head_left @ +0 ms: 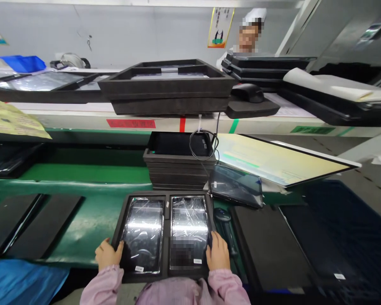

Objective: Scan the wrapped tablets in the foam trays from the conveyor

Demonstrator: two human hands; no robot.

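A black foam tray lies in front of me at the front edge of the green bench. Its two compartments hold a left tablet screen and a right tablet screen, both under shiny wrinkled film, with small white labels near their lower ends. My left hand grips the tray's left side, thumb at its rim. On the opposite side, my right hand is closed around the rim, fingers pointing forward. The undersides of both grips are hidden. A dark handheld scanner lies just right of the tray.
Behind the tray stand stacked foam trays, with a looped cable hanging before them. A tilted monitor is at right. Foam pads lie left. The shelf above carries a large tray; a person is beyond.
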